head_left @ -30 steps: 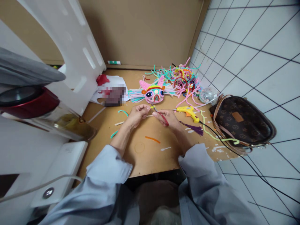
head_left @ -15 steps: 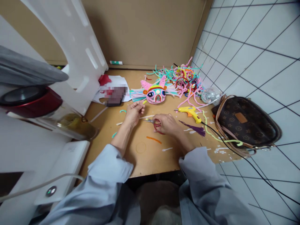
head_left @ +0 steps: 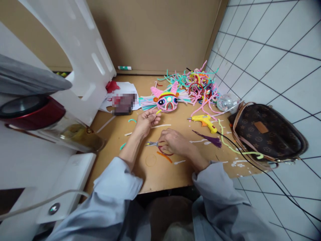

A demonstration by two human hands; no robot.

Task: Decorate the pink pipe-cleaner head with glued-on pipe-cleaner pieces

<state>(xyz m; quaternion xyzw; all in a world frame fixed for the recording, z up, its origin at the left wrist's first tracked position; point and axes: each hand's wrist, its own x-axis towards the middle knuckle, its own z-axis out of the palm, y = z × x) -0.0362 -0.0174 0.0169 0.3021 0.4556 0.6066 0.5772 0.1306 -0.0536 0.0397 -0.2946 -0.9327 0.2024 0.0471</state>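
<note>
My left hand (head_left: 147, 123) pinches a short yellow piece of pipe cleaner (head_left: 158, 111) just in front of a pink animal head (head_left: 167, 104). The head has big blue eyes, pink ears and a fringe of pale pipe cleaners behind it. Lower on the table, my right hand (head_left: 173, 142) has its fingers on the red handles of a small pair of scissors (head_left: 152, 144). The blades point left, with a bit of yellow by them. Under that hand lies an orange pipe cleaner piece (head_left: 164, 157). My right fingertips are partly hidden.
A yellow glue gun (head_left: 204, 122) with a black cord, a purple tassel (head_left: 209, 139) and a brown bag (head_left: 269, 130) lie right. Tangled pipe cleaners (head_left: 199, 85) are heaped behind. A red-lidded clear jug (head_left: 72, 134) and a white rack (head_left: 96, 50) stand left.
My right hand has brought the scissors down and left, nearer the orange piece. My left hand has shifted slightly right, with the yellow piece still in its fingers.
</note>
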